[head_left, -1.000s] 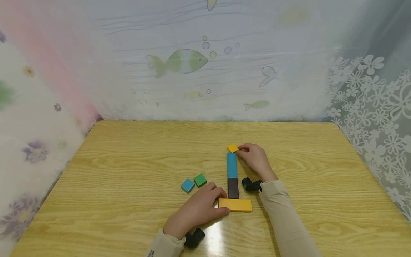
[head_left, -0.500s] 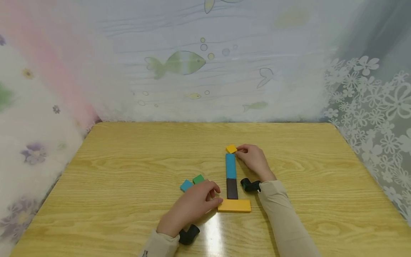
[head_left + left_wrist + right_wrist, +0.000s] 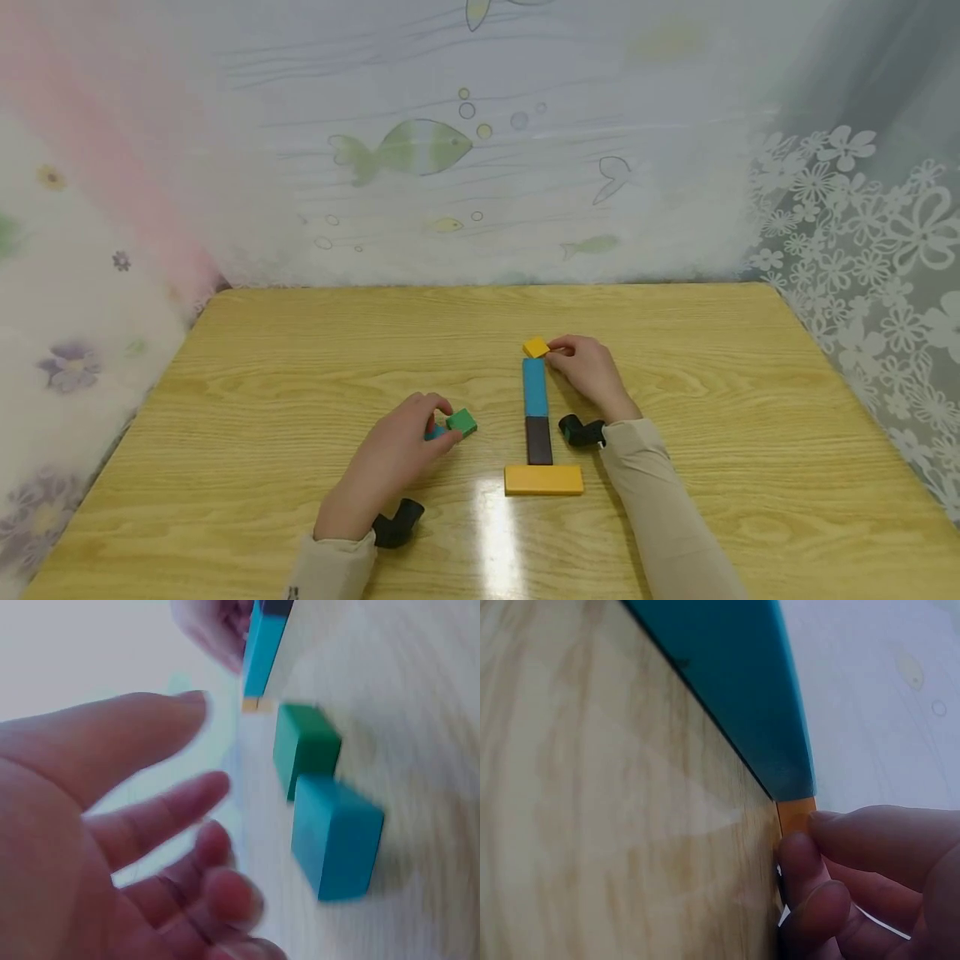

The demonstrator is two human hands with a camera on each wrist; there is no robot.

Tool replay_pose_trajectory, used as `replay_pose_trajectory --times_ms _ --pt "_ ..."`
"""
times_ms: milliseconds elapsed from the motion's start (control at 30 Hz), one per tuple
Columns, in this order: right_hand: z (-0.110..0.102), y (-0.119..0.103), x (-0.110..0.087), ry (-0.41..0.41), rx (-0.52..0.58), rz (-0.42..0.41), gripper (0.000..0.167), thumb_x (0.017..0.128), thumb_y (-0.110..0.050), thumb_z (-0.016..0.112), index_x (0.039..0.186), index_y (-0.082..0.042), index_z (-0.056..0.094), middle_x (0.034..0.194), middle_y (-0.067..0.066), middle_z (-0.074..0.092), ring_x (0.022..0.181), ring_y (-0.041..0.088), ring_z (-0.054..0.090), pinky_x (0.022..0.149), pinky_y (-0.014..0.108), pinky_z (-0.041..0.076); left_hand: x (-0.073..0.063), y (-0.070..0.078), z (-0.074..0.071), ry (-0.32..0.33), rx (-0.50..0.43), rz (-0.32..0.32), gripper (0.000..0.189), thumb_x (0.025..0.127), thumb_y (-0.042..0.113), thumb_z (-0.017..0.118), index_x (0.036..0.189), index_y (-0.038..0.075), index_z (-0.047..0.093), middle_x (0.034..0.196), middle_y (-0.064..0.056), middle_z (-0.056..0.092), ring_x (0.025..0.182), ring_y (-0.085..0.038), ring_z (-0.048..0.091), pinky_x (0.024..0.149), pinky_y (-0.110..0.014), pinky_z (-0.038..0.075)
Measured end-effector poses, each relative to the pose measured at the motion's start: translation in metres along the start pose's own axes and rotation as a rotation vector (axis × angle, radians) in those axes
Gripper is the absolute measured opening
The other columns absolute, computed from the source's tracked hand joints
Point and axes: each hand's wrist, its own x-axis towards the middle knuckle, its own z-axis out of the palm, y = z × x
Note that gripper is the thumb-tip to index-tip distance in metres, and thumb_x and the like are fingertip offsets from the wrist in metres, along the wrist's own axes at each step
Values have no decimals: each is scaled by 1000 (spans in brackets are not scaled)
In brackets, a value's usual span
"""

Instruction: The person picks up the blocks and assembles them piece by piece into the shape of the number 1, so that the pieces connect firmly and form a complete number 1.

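Note:
My right hand (image 3: 592, 375) pinches a small yellow block (image 3: 536, 347) between thumb and fingertips, at the far end of a long blue block (image 3: 535, 387). In the right wrist view this small block (image 3: 796, 815) looks orange and meets the long blue block's end (image 3: 757, 712). My left hand (image 3: 390, 454) hovers beside a green block (image 3: 462, 423) and a small blue block (image 3: 435, 432), partly hidden by the fingers in the head view. The left wrist view shows the left thumb and fingers (image 3: 176, 810) spread, apart from the green block (image 3: 306, 750) and blue block (image 3: 335, 838).
A dark brown block (image 3: 539, 440) continues the long blue block's line toward me. Across its near end lies a long yellow block (image 3: 543, 480). The wooden table (image 3: 262, 375) reaches back to a fish-patterned curtain (image 3: 420, 192). Black wrist cameras (image 3: 399, 523) sit on both wrists.
My left hand has let go of the long yellow block and moved left to the green and small blue blocks. The right hand stays at the small yellow block.

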Motion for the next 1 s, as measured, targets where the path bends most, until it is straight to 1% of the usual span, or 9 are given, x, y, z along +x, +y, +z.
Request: replay_pose_trajectory --times_ms 67,133,267,367,433,533,633,767,1000 --pt "0 -1 0 -2 -1 0 29 88 -25 56 113 -11 60 105 7 61 92 23 56 78 38 43 -1 -4 -4 -10 14 -50 32 83 36 62 108 17 56 81 2 44 61 -12 42 54 -27 37" --pt "0 0 0 -3 -4 1 29 88 -25 56 113 -11 60 105 7 61 92 23 56 78 38 43 -1 -7 -7 -29 37 -82 35 82 37 63 110 16 55 84 1 44 62 -12 42 55 -27 37" --pt "0 0 -1 -2 -14 1 29 88 -25 56 113 -10 60 105 8 61 92 23 56 77 38 44 -2 -11 -9 -79 80 -110 38 80 37 65 111 16 54 89 0 45 65 -12 45 57 -28 39" --pt "0 -1 0 0 -16 0 29 88 -25 56 113 -10 60 106 8 61 92 23 56 77 38 44 -2 -12 -7 -108 94 -125 39 78 36 67 109 17 54 92 0 47 68 -11 48 58 -29 40" --pt "0 -1 0 -1 -16 -2 29 88 -25 56 113 -10 60 106 8 61 92 23 56 78 38 44 -1 -14 -6 -115 100 -133 37 78 35 67 107 17 54 90 1 47 69 -11 48 58 -29 40" --pt "0 -1 0 -4 -21 -11 29 88 -25 56 113 -10 60 105 8 61 91 23 56 77 38 44 0 -17 -3 -103 109 -136 34 80 31 67 107 15 53 82 2 48 63 -12 47 54 -28 38" --pt "1 -2 0 -1 -29 -17 30 88 -25 55 113 -10 60 103 8 61 90 23 56 77 38 44 2 -20 -1 -75 113 -137 31 81 29 66 106 15 53 74 2 46 58 -13 44 50 -27 35" --pt "1 -2 1 0 -36 -16 30 88 -25 56 113 -10 60 105 8 61 90 23 56 76 39 44 3 -22 1 -57 110 -137 30 81 29 66 105 15 53 71 3 46 57 -13 43 49 -27 34" --pt "1 -2 -1 -1 -31 -14 30 88 -25 56 113 -9 60 107 10 60 92 24 56 77 39 44 3 -20 2 -42 137 -134 32 81 30 65 106 16 53 70 4 46 57 -12 43 49 -26 33"
